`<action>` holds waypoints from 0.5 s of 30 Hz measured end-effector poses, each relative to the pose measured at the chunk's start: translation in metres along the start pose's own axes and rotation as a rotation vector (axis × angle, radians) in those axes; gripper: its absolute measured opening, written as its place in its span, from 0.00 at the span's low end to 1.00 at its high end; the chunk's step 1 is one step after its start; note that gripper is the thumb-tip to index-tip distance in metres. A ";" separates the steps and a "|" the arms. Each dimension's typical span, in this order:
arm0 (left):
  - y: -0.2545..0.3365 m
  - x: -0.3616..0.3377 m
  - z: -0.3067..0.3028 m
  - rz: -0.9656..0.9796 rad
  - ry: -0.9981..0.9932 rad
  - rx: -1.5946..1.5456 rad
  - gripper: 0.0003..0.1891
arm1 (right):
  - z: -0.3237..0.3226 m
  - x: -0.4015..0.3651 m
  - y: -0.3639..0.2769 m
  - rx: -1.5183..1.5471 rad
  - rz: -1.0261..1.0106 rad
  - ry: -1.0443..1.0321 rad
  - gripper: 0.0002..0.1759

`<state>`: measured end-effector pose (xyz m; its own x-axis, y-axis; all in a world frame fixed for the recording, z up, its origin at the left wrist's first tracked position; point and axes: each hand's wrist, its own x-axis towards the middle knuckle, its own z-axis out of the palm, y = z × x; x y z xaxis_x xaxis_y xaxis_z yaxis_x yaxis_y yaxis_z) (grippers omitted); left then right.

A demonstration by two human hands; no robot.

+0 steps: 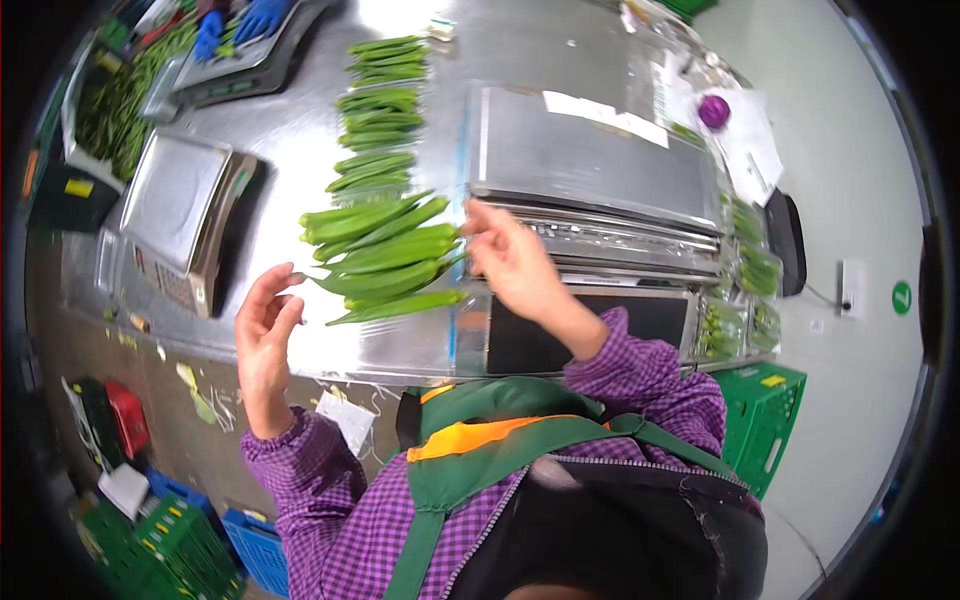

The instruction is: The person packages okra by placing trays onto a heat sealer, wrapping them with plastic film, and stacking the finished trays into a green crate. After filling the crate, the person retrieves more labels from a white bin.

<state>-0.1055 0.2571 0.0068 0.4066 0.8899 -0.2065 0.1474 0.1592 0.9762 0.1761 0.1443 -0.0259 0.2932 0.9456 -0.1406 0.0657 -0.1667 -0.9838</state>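
A loose bunch of green okra (385, 262) lies on the steel table directly in front of me. My left hand (268, 335) is at the left ends of the pods, its thumb and fingers apart with nothing between them. On the other side, my right hand (515, 262) reaches in with bent, parted fingers close to the right tips. More okra rows (375, 118) lie beyond the bunch in a column. Clear plastic film shows around the pods. Beside my right hand stands a steel wrapping machine (590, 150) with a dark plate (590, 330) at its front.
A scale (180, 200) stands left. Behind it, a co-worker's blue-gloved hands (240, 25) are over another scale (250, 70), near a crate of loose okra (110, 115). Wrapped okra packs (722, 330) sit right, above a green crate (765, 420). Blue crates (255, 550) stand lower left.
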 end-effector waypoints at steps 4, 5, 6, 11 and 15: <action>0.025 0.046 0.100 0.071 -0.205 -0.054 0.23 | -0.104 -0.001 -0.022 -0.061 0.015 0.243 0.23; 0.022 0.060 0.128 0.089 -0.268 -0.079 0.23 | -0.132 0.001 -0.016 -0.097 -0.042 0.314 0.22; 0.021 0.074 0.155 0.104 -0.307 -0.068 0.23 | -0.159 0.005 -0.011 -0.079 -0.029 0.381 0.21; 0.021 0.119 0.266 0.076 -0.436 0.017 0.22 | -0.257 0.015 0.019 -0.049 0.085 0.498 0.19; 0.004 0.129 0.296 0.030 -0.470 0.108 0.22 | -0.284 0.013 0.041 -0.120 0.144 0.514 0.18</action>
<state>0.2149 0.2460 -0.0354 0.7717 0.6003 -0.2100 0.2119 0.0686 0.9749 0.4532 0.0700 -0.0368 0.7335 0.6578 -0.1711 0.0900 -0.3436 -0.9348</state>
